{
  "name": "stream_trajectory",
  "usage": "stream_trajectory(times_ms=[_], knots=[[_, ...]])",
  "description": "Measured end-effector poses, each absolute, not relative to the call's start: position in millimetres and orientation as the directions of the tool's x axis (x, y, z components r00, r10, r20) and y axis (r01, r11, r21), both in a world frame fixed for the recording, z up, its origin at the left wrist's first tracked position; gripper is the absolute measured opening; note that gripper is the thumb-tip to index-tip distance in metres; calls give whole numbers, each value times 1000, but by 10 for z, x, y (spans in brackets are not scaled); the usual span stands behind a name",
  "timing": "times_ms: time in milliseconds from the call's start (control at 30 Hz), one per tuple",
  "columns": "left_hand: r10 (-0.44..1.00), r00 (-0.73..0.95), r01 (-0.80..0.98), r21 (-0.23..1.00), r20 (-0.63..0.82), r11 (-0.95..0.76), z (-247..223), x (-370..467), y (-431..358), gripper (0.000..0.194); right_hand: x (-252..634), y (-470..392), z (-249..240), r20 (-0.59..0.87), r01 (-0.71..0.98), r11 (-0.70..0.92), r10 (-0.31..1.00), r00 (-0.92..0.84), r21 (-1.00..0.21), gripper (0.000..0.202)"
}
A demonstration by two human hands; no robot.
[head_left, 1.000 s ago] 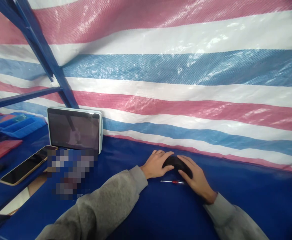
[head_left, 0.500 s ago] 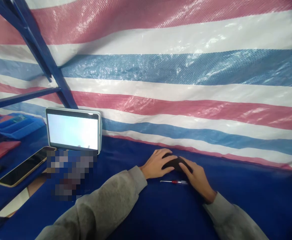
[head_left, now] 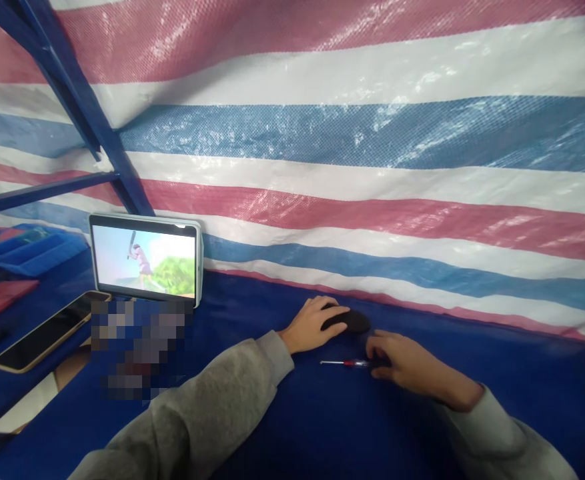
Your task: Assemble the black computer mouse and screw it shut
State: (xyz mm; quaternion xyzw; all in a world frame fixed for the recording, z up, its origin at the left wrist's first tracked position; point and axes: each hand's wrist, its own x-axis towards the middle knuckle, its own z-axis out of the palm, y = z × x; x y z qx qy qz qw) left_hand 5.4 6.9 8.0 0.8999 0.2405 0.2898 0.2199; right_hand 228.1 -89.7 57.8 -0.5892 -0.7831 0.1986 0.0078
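Observation:
My left hand point(head_left: 313, 325) is closed around the left end of a black computer mouse point(head_left: 356, 321), which lies on the blue table covering. Its fingers and thumb rest on the mouse's near end. In front of the mouse lies a small screwdriver point(head_left: 345, 363) with a thin metal shaft and a red and clear handle, its tip pointing left. My right hand point(head_left: 405, 363), slightly blurred, is at the handle end of that screwdriver. Its thumb and curled forefinger sit on either side of the handle, with a gap between them.
A lit tablet point(head_left: 145, 260) stands upright at the left. Near it lie a phone point(head_left: 52, 331), a red flat item point(head_left: 2, 300) and a blue compartment tray point(head_left: 37, 250). A striped plastic sheet point(head_left: 352, 140) hangs behind the table, and a blue metal frame point(head_left: 75, 100) rises at left.
My right hand has let go of the mouse and moved down and right to the screwdriver's handle. My left hand stays on the mouse. The tablet picture has changed.

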Motion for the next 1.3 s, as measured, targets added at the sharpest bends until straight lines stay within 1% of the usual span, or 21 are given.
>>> stream_trajectory(times_ms=[67,167,267,367,467,600,800,1000,1300], knots=[[578,714,306,567,395,-765,92,52,69,35,2265,-899,567,-219,908,245,918,-330,-338,11],[605,694,284,625,389,-727,118,43,72,33,2273,-879,678,-198,882,239,919,-340,-405,6],[636,648,239,680,420,-693,151,29,76,33,2282,-830,955,-198,851,194,925,-324,-488,18],[672,578,191,724,463,-663,175,14,74,34,2265,-759,1287,-124,827,163,955,-269,-538,27],[686,525,149,740,503,-657,181,4,67,36,2243,-700,1539,-12,853,157,982,-188,-498,29],[682,498,123,734,536,-668,164,5,59,33,2231,-694,1651,90,869,119,992,-87,-481,31],[703,457,123,744,545,-657,133,24,64,31,2265,-733,1544,191,870,179,976,-100,-460,33],[691,463,118,734,556,-669,97,37,79,27,2276,-717,1461,236,857,235,962,-137,-458,37],[671,469,92,724,575,-684,65,39,96,24,2245,-697,1444,248,852,248,958,-144,-462,33]])
